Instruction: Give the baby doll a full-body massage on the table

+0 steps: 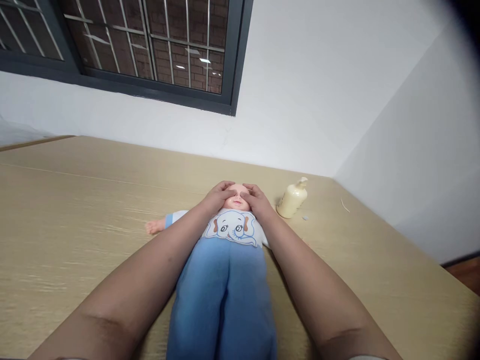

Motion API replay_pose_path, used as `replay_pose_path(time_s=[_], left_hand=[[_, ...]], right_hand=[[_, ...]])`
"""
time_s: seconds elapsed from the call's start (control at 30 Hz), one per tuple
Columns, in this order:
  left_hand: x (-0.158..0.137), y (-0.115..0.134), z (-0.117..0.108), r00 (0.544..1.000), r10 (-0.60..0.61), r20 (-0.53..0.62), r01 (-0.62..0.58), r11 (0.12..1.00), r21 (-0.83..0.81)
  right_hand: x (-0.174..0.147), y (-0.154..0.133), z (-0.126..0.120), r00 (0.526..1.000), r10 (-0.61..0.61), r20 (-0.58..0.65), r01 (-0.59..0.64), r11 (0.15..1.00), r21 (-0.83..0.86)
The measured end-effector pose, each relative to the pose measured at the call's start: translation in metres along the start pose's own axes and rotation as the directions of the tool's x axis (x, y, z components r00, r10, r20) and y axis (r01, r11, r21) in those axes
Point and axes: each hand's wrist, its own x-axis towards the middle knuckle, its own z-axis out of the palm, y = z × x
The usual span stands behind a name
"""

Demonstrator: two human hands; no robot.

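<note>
A baby doll (237, 227) lies on its back on the wooden table, its head away from me. It wears a white top with an elephant patch and blue trousers. Around the doll's head, my left hand (219, 196) cups one side, with the thumb over an eye. My right hand (257, 197) cups the other side, its thumb also across the eye area. Both sets of fingers curve over the sides and top of the head. The doll's mouth and chin show between my hands; its eyes are hidden. One doll arm (156, 226) stretches out to the left.
A cream pump bottle (292, 199) stands right of the doll's head, with a small pale scrap (305, 218) beside it. A thin strand (344, 204) lies farther right on the table (93, 210). Behind are a white wall (300, 85) and a barred window (157, 45).
</note>
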Motion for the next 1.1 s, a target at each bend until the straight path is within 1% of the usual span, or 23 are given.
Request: replay_pose_path(time_s=[0.13,0.23,0.37,0.47,0.6,0.7,0.77,0.93,1.0,1.1], left_hand=[[0.003,-0.002,0.0,0.999,0.03,-0.016,-0.029,0.999,0.046],[0.004,-0.003,0.0,0.999,0.022,-0.023,-0.021,0.998,0.055],[0.002,-0.001,0.002,1.0,-0.016,-0.026,0.017,0.999,0.028],[-0.001,0.002,0.002,0.998,-0.062,-0.022,0.062,0.998,-0.013],[-0.003,0.004,0.001,0.993,-0.109,-0.035,0.106,0.992,-0.074],[-0.004,0.004,0.001,0.992,-0.119,-0.051,0.115,0.99,-0.087],[-0.004,0.004,0.002,0.993,-0.105,-0.058,0.101,0.993,-0.069],[-0.005,0.005,0.004,0.999,-0.021,-0.041,0.023,0.999,0.046],[-0.004,0.004,0.004,0.999,0.011,-0.037,-0.008,0.996,0.09],[-0.003,0.002,0.004,0.998,0.048,-0.041,-0.042,0.991,0.13]], right_hand=[[0.003,0.002,0.002,1.0,-0.021,-0.018,0.02,0.999,-0.041],[0.003,0.003,0.002,1.0,0.003,-0.001,-0.003,1.0,0.004],[0.002,0.002,0.0,0.998,0.047,0.03,-0.049,0.996,0.079],[0.001,0.0,-0.004,0.991,0.116,0.061,-0.124,0.982,0.145],[0.0,-0.005,-0.009,0.964,0.233,0.132,-0.258,0.94,0.225],[-0.001,-0.007,-0.01,0.955,0.262,0.14,-0.29,0.923,0.252],[-0.002,-0.007,-0.007,0.963,0.242,0.12,-0.266,0.932,0.248],[-0.004,-0.004,0.001,0.994,0.07,0.085,-0.083,0.985,0.154],[-0.003,-0.004,0.004,0.998,0.044,0.054,-0.05,0.991,0.121],[-0.002,-0.004,0.007,0.999,0.036,0.009,-0.036,0.996,0.081]])
